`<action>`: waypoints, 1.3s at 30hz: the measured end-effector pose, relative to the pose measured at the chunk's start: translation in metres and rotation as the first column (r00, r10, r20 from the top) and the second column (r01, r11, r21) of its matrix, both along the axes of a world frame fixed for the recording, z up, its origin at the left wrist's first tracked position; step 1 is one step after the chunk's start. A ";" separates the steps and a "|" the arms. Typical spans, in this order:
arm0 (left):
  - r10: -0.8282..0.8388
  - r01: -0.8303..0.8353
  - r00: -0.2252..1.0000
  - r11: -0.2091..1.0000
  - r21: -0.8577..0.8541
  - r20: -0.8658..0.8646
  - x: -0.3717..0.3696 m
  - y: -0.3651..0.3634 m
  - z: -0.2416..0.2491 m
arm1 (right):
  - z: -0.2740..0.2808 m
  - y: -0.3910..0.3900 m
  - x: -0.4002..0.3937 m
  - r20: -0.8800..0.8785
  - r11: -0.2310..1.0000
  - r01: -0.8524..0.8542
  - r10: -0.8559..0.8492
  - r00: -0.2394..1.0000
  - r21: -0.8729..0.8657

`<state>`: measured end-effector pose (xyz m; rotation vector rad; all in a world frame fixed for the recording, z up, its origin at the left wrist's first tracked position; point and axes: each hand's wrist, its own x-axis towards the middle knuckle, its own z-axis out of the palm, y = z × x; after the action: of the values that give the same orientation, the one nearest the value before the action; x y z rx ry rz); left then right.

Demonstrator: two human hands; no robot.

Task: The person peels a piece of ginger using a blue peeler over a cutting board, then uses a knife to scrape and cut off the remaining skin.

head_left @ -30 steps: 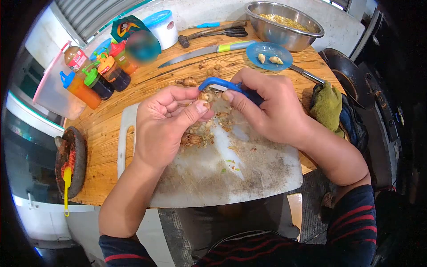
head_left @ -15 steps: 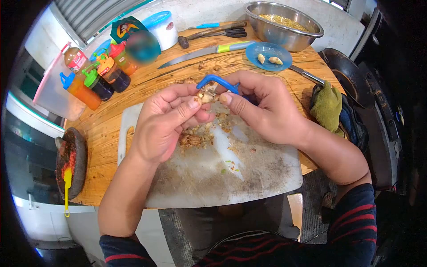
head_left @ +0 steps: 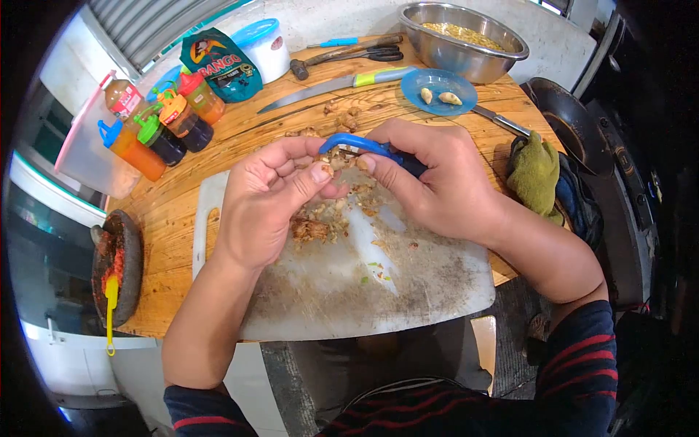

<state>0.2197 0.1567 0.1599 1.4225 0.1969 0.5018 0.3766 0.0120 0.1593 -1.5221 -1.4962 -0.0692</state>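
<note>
My left hand pinches a small knobbly root, which looks like ginger, between thumb and fingers. A blue peeler is in my right hand, its blade against the root and its handle partly hidden by my fingers. Both hands are above a worn white cutting board. Brown peelings and small scraps lie on the board beneath them. Unpeeled root pieces rest on the wood just beyond. Two pale peeled pieces sit on a blue plate.
Behind the plate stands a steel bowl of yellowish food. A long knife and a hammer lie across the back. Sauce bottles and a green pouch stand at left, above a stone mortar. A pan is at right.
The peeler has tilted and shifted slightly down and left over the root, covering more of it. My left hand keeps nearly the same place.
</note>
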 end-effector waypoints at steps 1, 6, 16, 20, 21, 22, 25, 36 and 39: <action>0.002 -0.002 1.000 1.000 -0.014 -0.002 0.000 0.000 0.001 | -0.001 0.001 0.000 -0.006 1.000 0.000 0.000 1.000 0.014; -0.014 0.014 1.000 0.999 -0.050 0.000 0.000 0.002 0.000 | 0.000 0.000 0.000 -0.015 0.999 -0.003 0.004 1.000 0.039; -0.073 0.074 0.997 0.987 -0.142 0.011 -0.002 0.008 -0.001 | -0.002 0.000 0.001 0.080 0.994 -0.074 0.068 0.994 0.077; -0.122 0.122 0.992 0.973 -0.197 0.011 -0.002 0.005 -0.001 | -0.005 0.002 0.004 0.152 0.991 -0.105 0.091 0.984 0.085; -0.123 0.123 0.992 0.973 -0.196 0.012 -0.002 0.005 -0.001 | -0.005 0.002 0.004 0.152 0.991 -0.104 0.090 0.984 0.086; -0.137 0.137 0.990 0.969 -0.207 0.015 -0.001 0.006 -0.003 | -0.005 0.002 0.003 0.152 0.988 -0.108 0.091 0.984 0.112; -0.170 0.165 0.985 0.962 -0.218 -0.006 -0.002 0.005 -0.004 | -0.006 0.002 0.002 0.162 0.985 -0.109 0.088 0.983 0.130; -0.201 0.201 0.979 0.942 -0.267 0.028 -0.004 0.007 0.001 | 0.000 0.000 0.012 0.126 0.997 -0.004 -0.007 0.992 0.083; -0.200 0.199 0.979 0.942 -0.271 0.025 -0.003 0.005 0.004 | 0.003 0.000 0.011 -0.001 0.995 0.013 -0.013 1.000 0.100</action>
<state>0.2162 0.1620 0.1643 1.1584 0.1165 0.2924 0.3874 0.0124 0.1619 -1.4512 -1.4610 -0.1490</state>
